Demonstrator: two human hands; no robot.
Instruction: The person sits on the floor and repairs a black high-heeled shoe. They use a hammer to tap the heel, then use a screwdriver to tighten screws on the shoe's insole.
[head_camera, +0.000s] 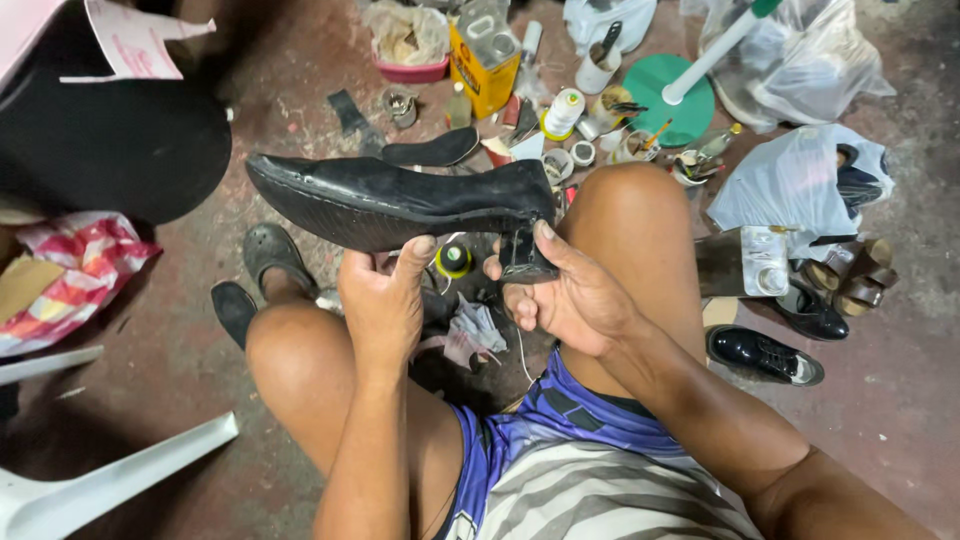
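Black heeled shoe (390, 200) held sole-up above the knees, left hand (385, 300) closed under the mid-sole, right hand (570, 295) pinching the heel block; looks light, stiff-soled with pliable upper, best gripped at waist and heel.

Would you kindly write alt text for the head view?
Both hands hold a black pointed shoe sole-up above the knees: left hand under the sole, right hand gripping the heel. Glue tins, spools and shoes litter the floor.
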